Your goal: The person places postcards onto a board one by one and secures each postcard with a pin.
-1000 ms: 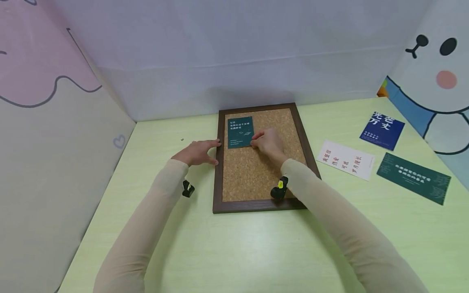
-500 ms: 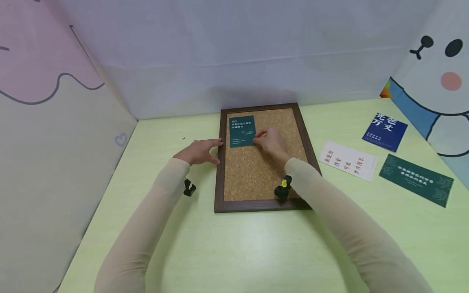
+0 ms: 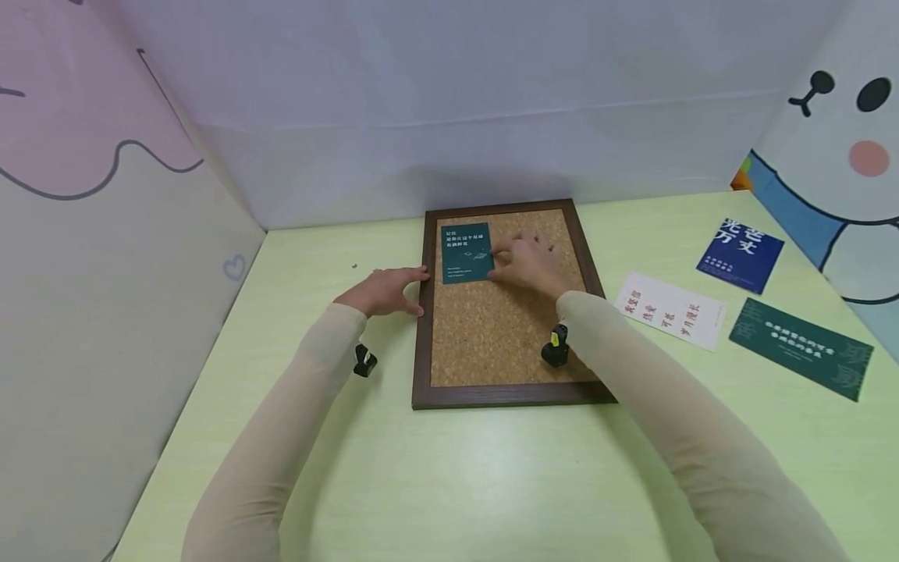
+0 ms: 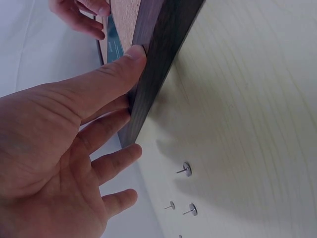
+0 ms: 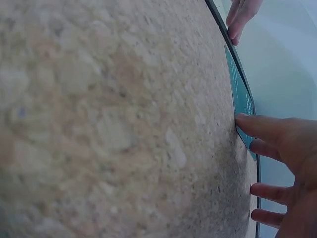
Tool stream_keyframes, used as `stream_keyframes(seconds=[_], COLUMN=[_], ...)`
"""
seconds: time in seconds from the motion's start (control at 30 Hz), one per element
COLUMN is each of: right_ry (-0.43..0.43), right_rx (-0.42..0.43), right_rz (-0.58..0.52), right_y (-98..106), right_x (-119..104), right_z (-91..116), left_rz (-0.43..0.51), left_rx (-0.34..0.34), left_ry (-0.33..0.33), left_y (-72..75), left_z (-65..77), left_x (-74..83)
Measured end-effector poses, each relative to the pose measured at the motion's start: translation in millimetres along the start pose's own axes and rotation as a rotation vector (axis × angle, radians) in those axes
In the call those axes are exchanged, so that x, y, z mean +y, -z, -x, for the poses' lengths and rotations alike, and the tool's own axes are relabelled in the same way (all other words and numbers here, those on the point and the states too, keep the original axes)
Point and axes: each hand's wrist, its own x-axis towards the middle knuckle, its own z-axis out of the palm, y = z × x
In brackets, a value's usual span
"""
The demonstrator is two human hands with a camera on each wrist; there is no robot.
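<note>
A framed cork board (image 3: pixel 506 336) with a dark brown wooden border lies on the table. On its upper left part is a green card (image 3: pixel 463 265) with white lettering. My left hand (image 3: pixel 382 291) is at the board's left side; in the left wrist view its thumb (image 4: pixel 119 69) rests on the frame's edge, the other fingers spread beside it. Over the cork, just right of the card, my right hand (image 3: pixel 534 261) has its fingers extended. In the right wrist view the tips of its thumb and forefinger are at the card's edge (image 5: pixel 241 106).
Several thumbtacks (image 4: pixel 186 169) lie on the table beside the left hand. To the right of the board are a white card (image 3: pixel 670 311) with red writing, a blue card (image 3: pixel 740 254) and a second green card (image 3: pixel 801 348). A pale cloth wall (image 3: pixel 337 164) stands behind.
My right hand has loosened from its pinch at the card's right edge, its fingers now spread out and slightly raised. The left hand and the card keep their places on the board.
</note>
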Motion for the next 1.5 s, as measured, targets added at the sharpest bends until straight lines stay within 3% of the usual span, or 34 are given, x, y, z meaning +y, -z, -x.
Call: stream_keyframes(seconds=[0.5, 0.67, 0.83, 0.93, 1.13, 1.3, 1.5], right_ry=[-0.004, 0.006, 0.006, 0.000, -0.006, -0.011, -0.020], right_rx=[-0.036, -0.040, -0.043, -0.048, -0.045, -0.039, -0.048], right_rz=[0.054, 0.060, 0.055, 0.056, 0.045, 0.040, 0.043], right_y=[1, 2, 6, 7, 7, 6, 4], right_x=[0, -3, -7, -7, -5, -3, -2], right_z=[1, -1, -1, 0, 1, 1, 0], left_rz=[0.025, 0.040, 0.025, 0.009, -0.077, -0.148, -0.162], left_rx=[0.017, 0.120, 0.272, 0.311, 0.317, 0.331, 0.308], left_ry=[0.003, -0.020, -0.014, -0.005, -0.035, -0.055, -0.042], left_y=[-0.2, 6.9, 24.0, 27.8, 16.2, 3.2, -3.2], left_z=[-0.4, 8.5, 22.4, 26.4, 23.9, 20.4, 18.4], left_x=[-1.4, -14.0, -39.8, -53.6, -63.3, -61.1, -57.2])
